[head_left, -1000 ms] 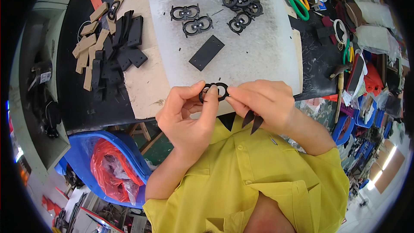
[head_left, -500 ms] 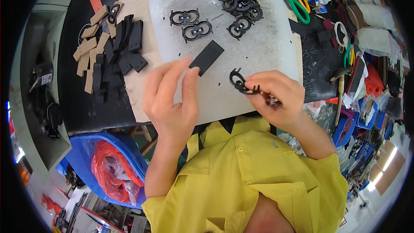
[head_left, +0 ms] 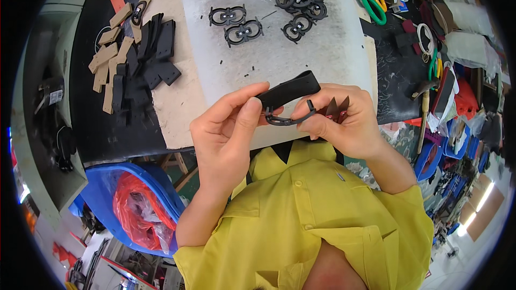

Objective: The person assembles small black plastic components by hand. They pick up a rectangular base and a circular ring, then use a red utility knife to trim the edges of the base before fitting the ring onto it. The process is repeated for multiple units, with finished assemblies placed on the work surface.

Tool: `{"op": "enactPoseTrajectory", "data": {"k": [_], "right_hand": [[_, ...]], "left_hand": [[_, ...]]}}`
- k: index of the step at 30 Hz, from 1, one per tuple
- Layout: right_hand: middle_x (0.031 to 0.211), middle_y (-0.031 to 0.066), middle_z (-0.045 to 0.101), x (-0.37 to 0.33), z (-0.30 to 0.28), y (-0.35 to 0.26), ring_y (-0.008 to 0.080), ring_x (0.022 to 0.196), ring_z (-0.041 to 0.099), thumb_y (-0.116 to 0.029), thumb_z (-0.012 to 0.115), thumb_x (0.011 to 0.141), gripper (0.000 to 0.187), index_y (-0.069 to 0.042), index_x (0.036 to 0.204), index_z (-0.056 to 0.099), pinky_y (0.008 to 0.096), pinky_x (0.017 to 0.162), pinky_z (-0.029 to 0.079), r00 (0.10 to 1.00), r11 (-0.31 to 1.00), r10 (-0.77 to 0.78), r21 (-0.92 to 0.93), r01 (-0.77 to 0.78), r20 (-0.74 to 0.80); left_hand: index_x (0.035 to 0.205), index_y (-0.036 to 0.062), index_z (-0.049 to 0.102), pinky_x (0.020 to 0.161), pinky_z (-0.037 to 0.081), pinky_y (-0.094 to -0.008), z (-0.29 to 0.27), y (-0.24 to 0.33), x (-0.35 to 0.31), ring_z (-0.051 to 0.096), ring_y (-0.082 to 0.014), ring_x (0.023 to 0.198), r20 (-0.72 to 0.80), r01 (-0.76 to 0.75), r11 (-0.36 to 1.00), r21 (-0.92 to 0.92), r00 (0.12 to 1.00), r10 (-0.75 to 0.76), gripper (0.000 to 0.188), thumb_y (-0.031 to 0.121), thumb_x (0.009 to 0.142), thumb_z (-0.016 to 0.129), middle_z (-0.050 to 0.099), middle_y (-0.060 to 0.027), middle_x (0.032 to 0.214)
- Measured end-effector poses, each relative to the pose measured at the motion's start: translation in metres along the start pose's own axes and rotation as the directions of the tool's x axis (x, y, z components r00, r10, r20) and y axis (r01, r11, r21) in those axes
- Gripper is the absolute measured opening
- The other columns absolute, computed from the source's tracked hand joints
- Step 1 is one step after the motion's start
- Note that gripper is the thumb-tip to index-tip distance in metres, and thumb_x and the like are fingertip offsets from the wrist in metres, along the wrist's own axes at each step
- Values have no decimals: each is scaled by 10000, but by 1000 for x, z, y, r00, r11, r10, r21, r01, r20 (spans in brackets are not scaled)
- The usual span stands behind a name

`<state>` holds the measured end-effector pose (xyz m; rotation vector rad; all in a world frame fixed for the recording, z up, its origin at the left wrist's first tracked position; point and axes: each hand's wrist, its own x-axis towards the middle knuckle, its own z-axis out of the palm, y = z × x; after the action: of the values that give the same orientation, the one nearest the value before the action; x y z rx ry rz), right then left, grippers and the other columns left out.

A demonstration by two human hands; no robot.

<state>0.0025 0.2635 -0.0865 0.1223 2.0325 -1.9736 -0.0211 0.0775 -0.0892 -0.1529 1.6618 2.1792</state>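
A black-topped table [head_left: 395, 88] stood above a green floor [head_left: 191, 184]; at lower right a bright tube light [head_left: 485, 197] glowed, apparently near a pale ceiling [head_left: 475, 243].

One left hand [head_left: 219, 134] and one right hand [head_left: 346, 123], holding one black strip [head_left: 290, 89] and one black buckle [head_left: 282, 122]. One white board [head_left: 338, 59] carries two double-ring buckles [head_left: 243, 33] at left, two at its far edge, and a heap [head_left: 293, 0] too overlapped to count. One blue bin [head_left: 102, 182] stands left.
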Motion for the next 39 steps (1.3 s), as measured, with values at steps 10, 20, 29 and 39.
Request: {"op": "enactPoseTrajectory", "data": {"k": [10, 20, 29, 39], "right_hand": [[688, 54, 628, -1, 0, -4, 46, 473, 499, -95, 646, 841, 113, 5, 880, 612, 188, 417, 369, 980, 913, 188, 357, -196, 59], [728, 4, 587, -2, 3, -4, 46, 594, 494, -43, 683, 795, 113, -9, 889, 629, 181, 501, 376, 995, 994, -101, 50, 102, -14], [679, 69, 588, -6, 17, -1, 189, 535, 570, -25, 724, 707, 152, -28, 832, 638, 249, 456, 448, 912, 836, -410, -407, 368, -17], [727, 19, 603, -3, 16, -8, 82, 594, 546, -128, 768, 706, 256, -45, 900, 623, 221, 530, 440, 980, 954, -124, -290, 74, -157]], "left_hand": [[1077, -81, 587, 741, 512, -264, 2, -1, -13, 628, -163, 820, 11, -117, 988, 100, 993, 116, 211, 2, 891, 530, 631, -136, 970], [1020, -72, 610, 776, 487, -256, 3, -15, -11, 624, -153, 839, 11, -240, 969, 53, 971, 240, 211, -15, 818, 628, 641, -134, 997], [998, -83, 609, 707, 465, -206, -2, -3, -18, 581, -80, 794, -16, -40, 999, 33, 999, 41, 162, 31, 891, 567, 650, -88, 901], [1069, -62, 555, 785, 482, -249, -7, -19, -21, 610, -131, 892, 151, -166, 971, 171, 978, 140, 236, 12, 850, 606, 630, -94, 976]]}}
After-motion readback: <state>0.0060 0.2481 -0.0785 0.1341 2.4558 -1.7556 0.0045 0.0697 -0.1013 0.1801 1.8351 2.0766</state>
